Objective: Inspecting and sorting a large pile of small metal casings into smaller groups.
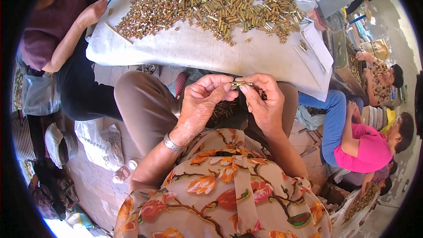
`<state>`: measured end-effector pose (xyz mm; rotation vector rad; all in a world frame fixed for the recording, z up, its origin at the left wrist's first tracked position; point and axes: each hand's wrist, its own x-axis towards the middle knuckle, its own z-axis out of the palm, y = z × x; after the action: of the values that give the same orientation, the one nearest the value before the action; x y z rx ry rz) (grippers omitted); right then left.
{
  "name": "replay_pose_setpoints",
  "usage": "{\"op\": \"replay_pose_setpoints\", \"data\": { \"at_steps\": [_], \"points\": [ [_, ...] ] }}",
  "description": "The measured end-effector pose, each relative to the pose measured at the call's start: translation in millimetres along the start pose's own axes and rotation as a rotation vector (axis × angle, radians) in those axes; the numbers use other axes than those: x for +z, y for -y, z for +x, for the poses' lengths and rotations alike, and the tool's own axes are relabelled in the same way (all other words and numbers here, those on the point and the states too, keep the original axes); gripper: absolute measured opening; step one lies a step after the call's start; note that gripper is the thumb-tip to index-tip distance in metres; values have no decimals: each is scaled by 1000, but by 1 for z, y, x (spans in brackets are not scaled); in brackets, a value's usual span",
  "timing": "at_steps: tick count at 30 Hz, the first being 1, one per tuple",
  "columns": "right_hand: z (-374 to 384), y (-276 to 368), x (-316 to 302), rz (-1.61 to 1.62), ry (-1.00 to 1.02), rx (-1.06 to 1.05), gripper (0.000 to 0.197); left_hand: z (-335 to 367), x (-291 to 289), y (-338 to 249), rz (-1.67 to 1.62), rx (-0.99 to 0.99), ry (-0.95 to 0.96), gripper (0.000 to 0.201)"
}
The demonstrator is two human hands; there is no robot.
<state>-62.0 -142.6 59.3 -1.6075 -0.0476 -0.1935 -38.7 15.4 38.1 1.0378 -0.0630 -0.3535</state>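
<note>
From my remote seat I see the left hand (pixel 200 101) and the right hand (pixel 264 101) raised together above the lap, just below the near edge of the table (pixel 189 50). Both pinch one small brass-coloured metal piece (pixel 242 84) between them: the left thumb and forefinger are pressed on its left end, the right fingertips (pixel 252 83) closed on its right end, so it lies level between the two hands. A metal bracelet (pixel 171 143) sits on the left wrist. In the lap beneath the hands I make out a small dark heap of similar pieces (pixel 224 108), though it is partly hidden. On the white cloth of the table spreads a large pile of brass parts (pixel 211 2). At the upper left another person's hands (pixel 97 2) work at the table's corner, and two more people sit at the right.
</note>
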Motion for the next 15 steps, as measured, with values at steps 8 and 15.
{"op": "replay_pose_setpoints", "data": {
  "at_steps": [8,15],
  "points": [
    [-3,-1,-13,-10,97,85,14,0,-10,-9,153,65,78,18],
    [-2,7,-12,324,262,364,18,14,-28,0,-400,-250,479,14]
  ]
}}
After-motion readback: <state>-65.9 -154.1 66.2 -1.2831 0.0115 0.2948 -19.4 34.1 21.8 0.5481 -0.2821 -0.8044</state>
